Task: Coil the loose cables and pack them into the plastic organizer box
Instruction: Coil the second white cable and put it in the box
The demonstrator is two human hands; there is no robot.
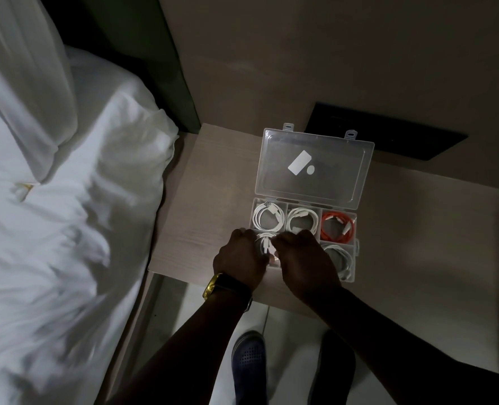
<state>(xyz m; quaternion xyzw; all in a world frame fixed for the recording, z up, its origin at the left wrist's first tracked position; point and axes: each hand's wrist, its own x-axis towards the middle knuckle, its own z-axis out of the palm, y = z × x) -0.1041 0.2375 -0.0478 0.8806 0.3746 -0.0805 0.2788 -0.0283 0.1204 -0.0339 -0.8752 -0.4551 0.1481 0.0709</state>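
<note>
A clear plastic organizer box (pixel 356 238) lies on the bedside table with its lid (pixel 315 165) folded back. Its far row holds two coiled white cables (pixel 267 216) (pixel 302 219) and an orange coiled cable (pixel 337 226). Another white coil (pixel 340 258) fills the near right compartment. My left hand (pixel 239 258) and my right hand (pixel 306 261) meet over the near left compartment, both pinching a white coiled cable (pixel 265 242) that sits in or just above it. My hands hide the near middle compartment.
The light wood table (pixel 201 206) stands beside a bed with white sheets (pixel 67 200) on the left. A black panel (pixel 388 133) sits on the wall behind the box. My shoes (pixel 248 366) show on the floor below the table edge.
</note>
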